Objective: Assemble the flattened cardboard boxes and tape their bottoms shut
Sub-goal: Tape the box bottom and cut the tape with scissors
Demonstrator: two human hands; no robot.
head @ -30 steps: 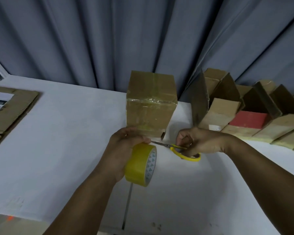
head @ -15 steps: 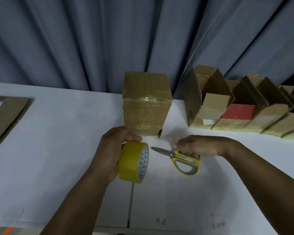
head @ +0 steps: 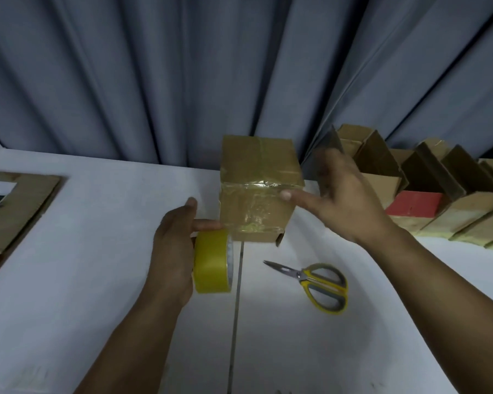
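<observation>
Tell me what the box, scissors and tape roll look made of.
The box is matte brown cardboard, with glossy, wrinkled clear tape glinting across its front. The scissors have shiny grey blades, likely steel; yellow handles look plastic, grey inner grips possibly rubber. The tape roll is smooth yellow film, probably plastic, slight sheen; core unclear.

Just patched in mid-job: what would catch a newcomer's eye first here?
A taped cardboard box stands mid-table by the curtain, with the right hand open at its right edge. The left hand holds a yellow tape roll just in front of the box. Yellow-handled scissors lie loose on the white table, right of the roll.
</observation>
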